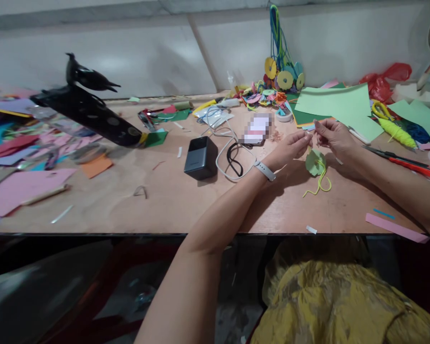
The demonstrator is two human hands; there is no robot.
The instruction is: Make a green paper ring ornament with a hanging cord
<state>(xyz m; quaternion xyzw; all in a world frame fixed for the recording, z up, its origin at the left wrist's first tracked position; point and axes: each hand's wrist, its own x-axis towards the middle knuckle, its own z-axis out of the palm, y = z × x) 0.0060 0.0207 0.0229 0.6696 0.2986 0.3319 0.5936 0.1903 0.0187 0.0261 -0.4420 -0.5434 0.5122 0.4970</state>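
Near the right of the table, my left hand (294, 147) and my right hand (331, 136) are close together, fingers pinched. A light green paper disc with a notched edge (314, 162) hangs just below the left fingertips. Thin yellow yarn (321, 182) trails from the disc, its loose end curling down toward the tabletop. The left fingers close on the upper part of this yarn. Between the right thumb and fingers, whatever is pinched is too small to make out. A pale watch band (265, 170) circles my left wrist.
A dark box-shaped device (201, 157), a white cable (220, 152) and a phone (257, 129) lie left of my hands. Scissors (404, 160) rest under my right forearm. Green paper sheets (333, 101) and yellow yarn (397, 132) lie behind. Paper scraps cover the left side.
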